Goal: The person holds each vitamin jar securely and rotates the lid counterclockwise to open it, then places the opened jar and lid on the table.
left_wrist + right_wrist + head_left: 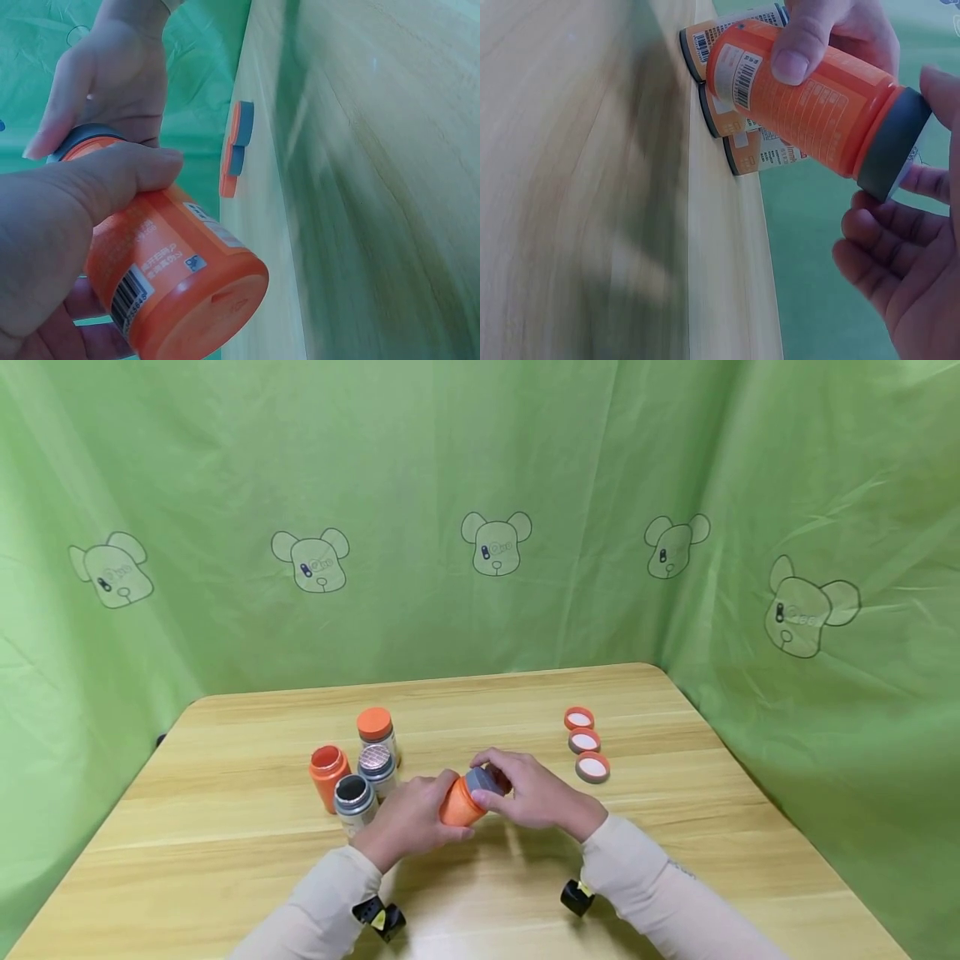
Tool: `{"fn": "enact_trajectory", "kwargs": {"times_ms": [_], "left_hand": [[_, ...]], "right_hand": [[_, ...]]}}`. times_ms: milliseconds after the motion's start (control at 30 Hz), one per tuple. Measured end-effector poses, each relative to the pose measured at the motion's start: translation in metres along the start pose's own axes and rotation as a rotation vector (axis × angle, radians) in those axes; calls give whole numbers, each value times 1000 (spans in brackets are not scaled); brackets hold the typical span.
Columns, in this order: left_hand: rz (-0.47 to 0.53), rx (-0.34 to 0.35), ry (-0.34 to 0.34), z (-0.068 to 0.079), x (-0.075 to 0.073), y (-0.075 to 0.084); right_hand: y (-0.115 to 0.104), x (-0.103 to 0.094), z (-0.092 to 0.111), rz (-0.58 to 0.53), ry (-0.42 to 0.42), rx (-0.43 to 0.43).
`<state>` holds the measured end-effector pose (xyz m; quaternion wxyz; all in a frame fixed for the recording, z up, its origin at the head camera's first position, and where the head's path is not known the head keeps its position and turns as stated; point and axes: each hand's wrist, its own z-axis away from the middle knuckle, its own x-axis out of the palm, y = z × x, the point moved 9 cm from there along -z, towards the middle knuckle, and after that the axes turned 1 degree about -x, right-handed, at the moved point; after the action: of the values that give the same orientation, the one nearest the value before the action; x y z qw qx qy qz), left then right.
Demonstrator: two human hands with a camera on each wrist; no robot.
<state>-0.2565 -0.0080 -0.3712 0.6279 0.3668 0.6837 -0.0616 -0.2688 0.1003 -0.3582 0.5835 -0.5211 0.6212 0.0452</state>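
An orange bottle [810, 105] with a grey screw cap [895, 142] is held tilted above the table, its cap end toward the right. My left hand [412, 817] grips the bottle's body, thumb across its side in the left wrist view. On the cap is my right hand [536, 793], its thumb and index finger pinching the rim; the other fingers are loosely bent beneath in the right wrist view. Left of the hands stand an uncapped orange bottle [327, 785], a bottle with a dark open mouth [354, 814], a foil-sealed bottle [377, 764] and an orange-capped bottle [375, 723].
Three orange-and-grey caps lie inside up in a row at right: a far cap [578, 718], a middle cap [584, 741] and a near cap [592, 767]. The wooden table [690, 827] is bordered by a green curtain [405, 627] behind and at the sides.
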Motion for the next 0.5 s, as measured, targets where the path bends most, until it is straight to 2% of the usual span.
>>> {"fn": "enact_trajectory", "kwargs": {"times_ms": [300, 500], "left_hand": [[4, -4, -5, 0, 1, -2], [2, 5, 5, -1, 1, -1]], "right_hand": [[-3, 0, 1, -23, -11, -52], [0, 1, 1, 18, -14, -14]]}}
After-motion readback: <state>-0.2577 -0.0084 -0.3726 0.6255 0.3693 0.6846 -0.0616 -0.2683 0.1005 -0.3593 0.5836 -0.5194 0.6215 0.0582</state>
